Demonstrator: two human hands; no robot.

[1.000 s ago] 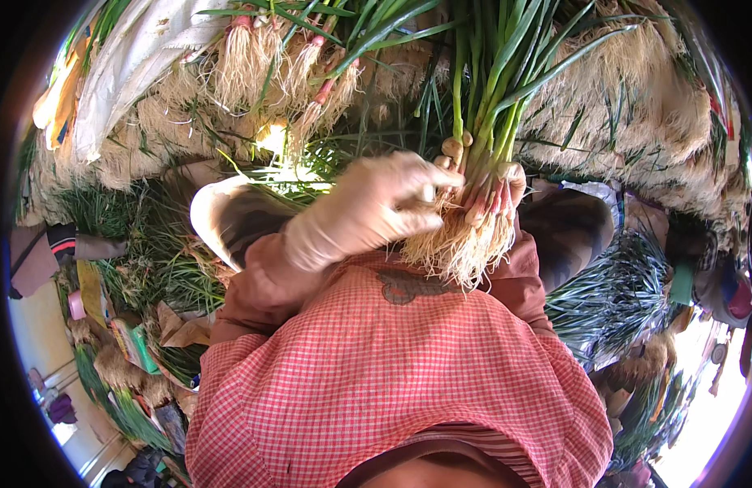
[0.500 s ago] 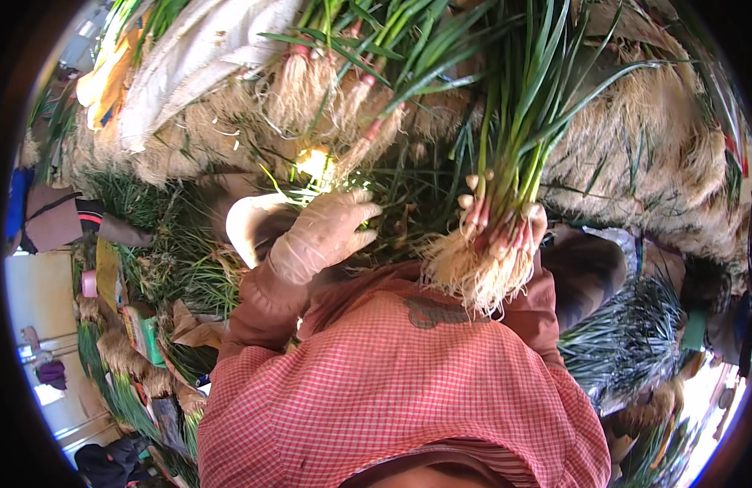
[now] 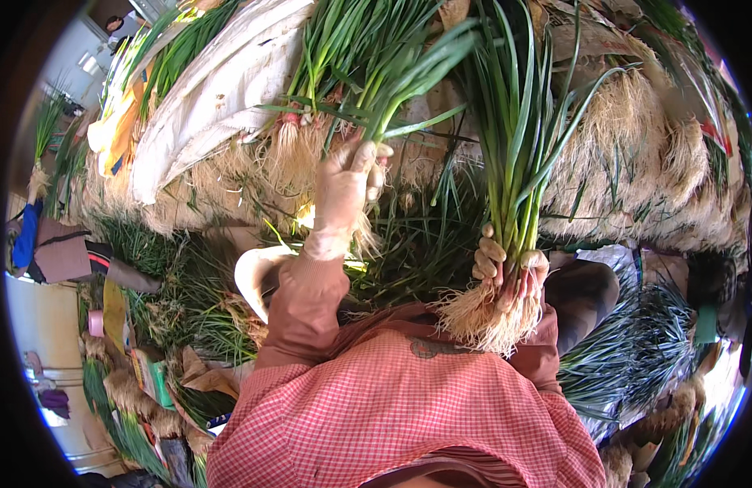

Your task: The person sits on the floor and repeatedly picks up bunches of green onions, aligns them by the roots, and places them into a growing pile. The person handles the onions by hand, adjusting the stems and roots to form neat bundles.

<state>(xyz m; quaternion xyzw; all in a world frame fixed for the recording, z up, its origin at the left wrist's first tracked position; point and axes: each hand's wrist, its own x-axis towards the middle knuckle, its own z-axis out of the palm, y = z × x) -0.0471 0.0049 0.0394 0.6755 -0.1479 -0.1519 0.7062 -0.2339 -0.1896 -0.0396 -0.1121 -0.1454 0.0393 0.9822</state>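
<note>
Ground: being covered edge to edge by heaped scallions [image 3: 636, 154]. One scallion bunch [image 3: 506, 244] is being gripped upright in the right hand [image 3: 506, 272]. Loose stalks [image 3: 376, 73], apparently, are being grasped by the gloved left hand [image 3: 343, 187].

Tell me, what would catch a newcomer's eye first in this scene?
Probably the upright bunch of green onions right of centre, gripped near its pale, hairy roots by the right hand. Next, the gloved left hand reaching up at centre into another bunch of green stalks. Heaps of straw-coloured roots fill the background, and a red checked apron spreads along the bottom.
</note>
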